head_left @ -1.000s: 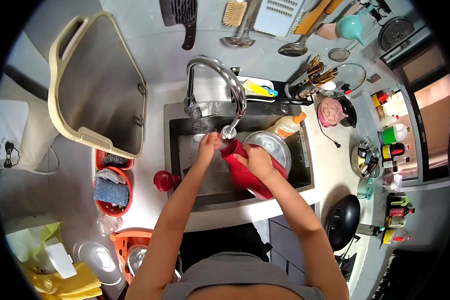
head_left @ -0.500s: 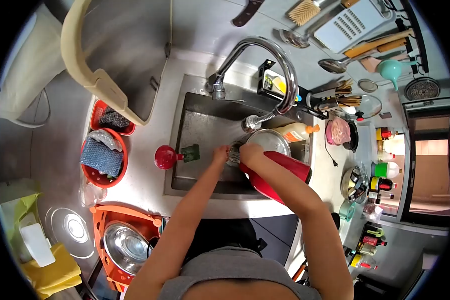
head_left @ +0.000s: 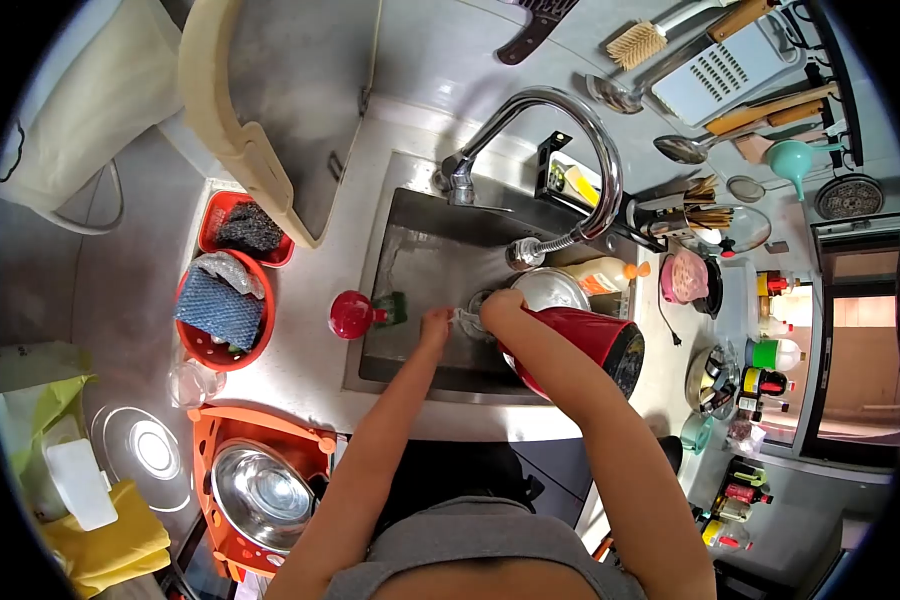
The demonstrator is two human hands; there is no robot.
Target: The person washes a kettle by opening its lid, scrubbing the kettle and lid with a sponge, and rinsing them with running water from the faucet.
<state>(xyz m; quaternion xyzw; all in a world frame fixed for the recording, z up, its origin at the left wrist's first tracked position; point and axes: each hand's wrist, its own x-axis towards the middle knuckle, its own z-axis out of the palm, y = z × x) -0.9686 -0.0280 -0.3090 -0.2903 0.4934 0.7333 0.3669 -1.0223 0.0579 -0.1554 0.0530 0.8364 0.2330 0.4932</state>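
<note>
Both my hands are low over the steel sink, close together beside its round drain. My left hand is closed, its fingertips at one end of a thin whitish piece too small to name. At the other end, my right hand is curled shut, and its grip is hidden. A red vessel with a dark base lies tilted under my right forearm, at the sink's right front. Behind it are a round metal pan and a bottle with an orange cap. A red-knobbed scrubber with a green pad rests over the left rim.
A chrome faucet arches over the sink. On the left counter stand a red basket with a blue cloth and a red tray with a dark scouring pad. A steel bowl sits lower left. Utensils hang at upper right.
The view has shifted, so the scene sits further right. The red vessel has turned, showing more of its dark base. A whitish strand now shows between my hands, which stay close together.
</note>
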